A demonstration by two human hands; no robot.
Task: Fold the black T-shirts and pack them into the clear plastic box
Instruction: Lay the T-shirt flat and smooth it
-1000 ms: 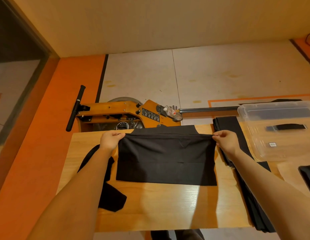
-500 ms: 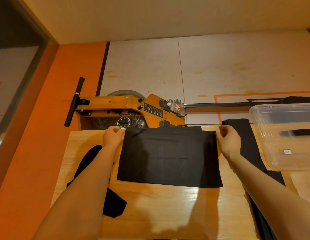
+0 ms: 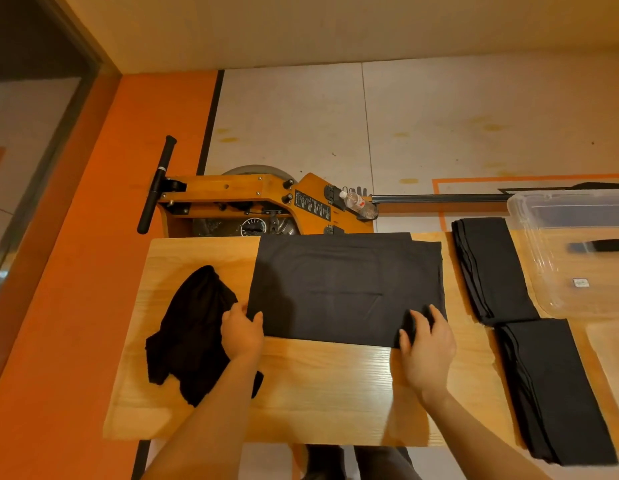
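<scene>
The half-folded T-shirt lies flat at the middle of the bench, and we hold its near edge at both corners: the left hand pinches the left corner between thumb and fingers, and the right hand has its fingers curled round the right corner. For the next fold, we judge it best to lift both corners together, keep the edge taut and level, and lay it squarely on the far edge. The finished piece should match the folded stacks beside the box at the right.

The clear plastic box runs off the right edge — its far side unseen.
</scene>
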